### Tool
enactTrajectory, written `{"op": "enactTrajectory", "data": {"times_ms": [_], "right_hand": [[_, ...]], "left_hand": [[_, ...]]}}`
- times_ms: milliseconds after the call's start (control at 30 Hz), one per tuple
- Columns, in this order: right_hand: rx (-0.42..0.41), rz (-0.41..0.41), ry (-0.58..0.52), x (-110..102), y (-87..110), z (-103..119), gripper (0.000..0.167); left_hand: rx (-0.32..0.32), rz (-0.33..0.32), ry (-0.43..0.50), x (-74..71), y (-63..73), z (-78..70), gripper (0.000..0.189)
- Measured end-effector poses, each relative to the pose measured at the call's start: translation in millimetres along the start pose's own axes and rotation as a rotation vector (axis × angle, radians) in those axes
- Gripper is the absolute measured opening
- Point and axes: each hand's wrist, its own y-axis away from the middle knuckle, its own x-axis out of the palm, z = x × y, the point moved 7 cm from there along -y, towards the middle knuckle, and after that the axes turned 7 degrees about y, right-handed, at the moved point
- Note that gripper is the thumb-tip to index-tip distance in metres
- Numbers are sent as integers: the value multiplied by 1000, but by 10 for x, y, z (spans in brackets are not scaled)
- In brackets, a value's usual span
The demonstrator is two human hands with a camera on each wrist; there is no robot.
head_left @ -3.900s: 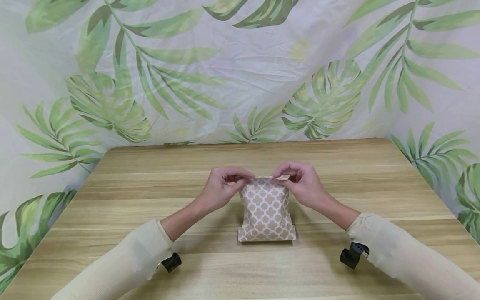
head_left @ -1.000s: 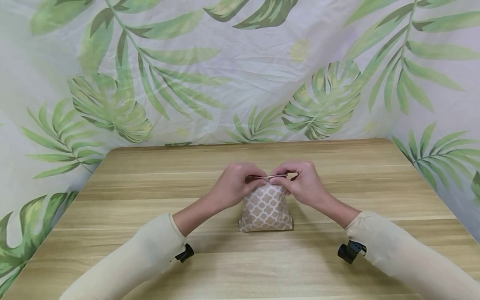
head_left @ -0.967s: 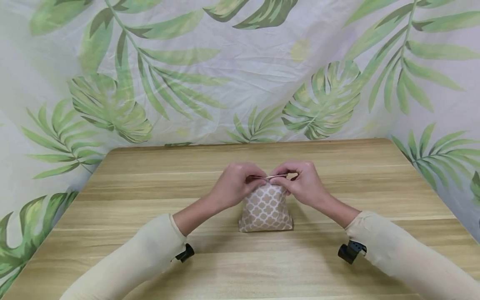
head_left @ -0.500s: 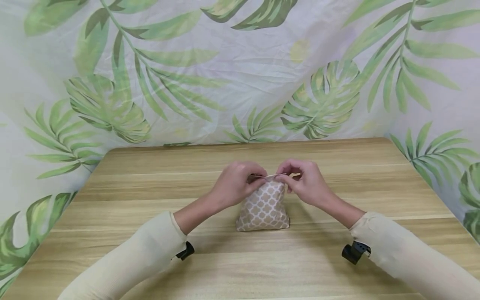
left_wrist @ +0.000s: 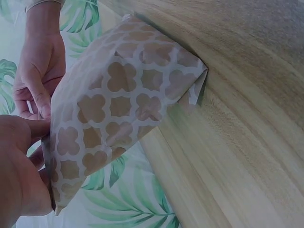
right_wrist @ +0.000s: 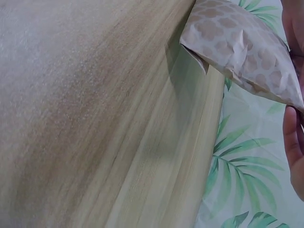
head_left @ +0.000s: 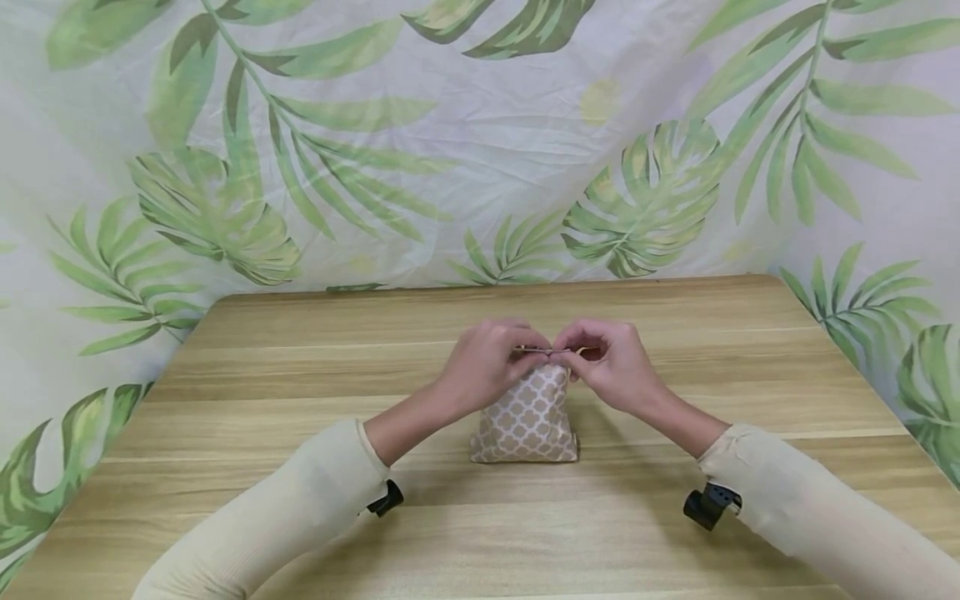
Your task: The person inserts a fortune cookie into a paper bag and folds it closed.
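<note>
A tan paper bag (head_left: 527, 421) with a white quatrefoil pattern stands on the table, bulging in the middle. At its top edge my left hand (head_left: 483, 362) pinches the folded rim between thumb and fingers. My right hand (head_left: 611, 362) pinches the same rim from the other side, the fingertips of both hands nearly meeting. The left wrist view shows the bag (left_wrist: 114, 99) close up, its bottom corner against the wood and both hands at its top edge. In the right wrist view the bag (right_wrist: 242, 47) is partly cut off, with fingers at its rim. The bag's contents are hidden.
The wooden table (head_left: 300, 350) carries the bag. Behind it hangs a pale cloth (head_left: 495, 150) printed with green leaves. Small black cameras (head_left: 386, 498) sit under both cuffs, and cream sleeves (head_left: 285, 500) reach over the table's near part.
The left hand has slid right along the bag's top edge, closer to the right hand. The bag's top has narrowed since the earliest frame. The right hand has moved only slightly.
</note>
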Motion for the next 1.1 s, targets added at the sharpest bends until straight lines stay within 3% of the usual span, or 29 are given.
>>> {"op": "enactTrajectory", "data": {"times_ms": [200, 600, 767, 1100], "right_hand": [[-27, -19, 1, -3, 25, 10, 16], [-28, -71, -14, -39, 70, -27, 18], [-28, -68, -23, -44, 76, -32, 18], [-25, -96, -32, -62, 85, -84, 15]], "left_hand": [[36, -17, -40, 17, 20, -1, 7], [134, -34, -99, -21, 132, 42, 10], [122, -21, -77, -35, 163, 91, 9], [31, -11, -21, -93, 206, 205, 7]]}}
